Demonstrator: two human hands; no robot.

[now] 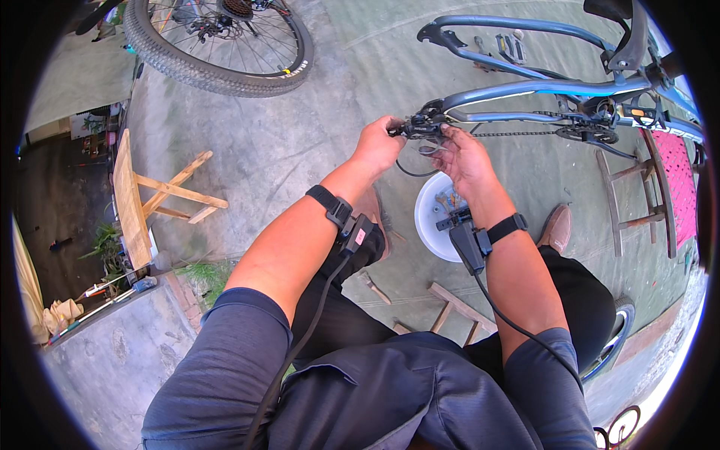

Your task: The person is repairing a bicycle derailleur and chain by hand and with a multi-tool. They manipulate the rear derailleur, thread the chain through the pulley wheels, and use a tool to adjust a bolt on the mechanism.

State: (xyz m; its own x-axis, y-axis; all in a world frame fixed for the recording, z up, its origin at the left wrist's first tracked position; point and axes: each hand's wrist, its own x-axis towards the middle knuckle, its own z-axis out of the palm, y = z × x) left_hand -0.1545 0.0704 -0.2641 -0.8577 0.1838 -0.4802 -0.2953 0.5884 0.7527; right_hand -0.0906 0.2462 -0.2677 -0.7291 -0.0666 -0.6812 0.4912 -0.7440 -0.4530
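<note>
My left hand [382,146] has its fingers closed on the black rear derailleur [421,126] at the rear end of the blue-grey bicycle frame [544,88]. My right hand [466,161], thumb and fingers curled, holds the derailleur's other side, near a small silvery part too small to name. A black cable [411,171] loops down under both hands, and the chain [510,133] runs rightward to the chainring [589,135]. Beneath my right hand and forearm, a white bowl [427,232] with small metal parts lies on the ground, partly hidden.
A detached wheel [277,75] lies at upper left. A folding wooden stool [127,199] is on the left, a pink-topped stool [671,176] at right, another wooden stool [461,307] below me. Loose pedals [511,46] lie beyond the frame. A darker planted area borders the concrete at left.
</note>
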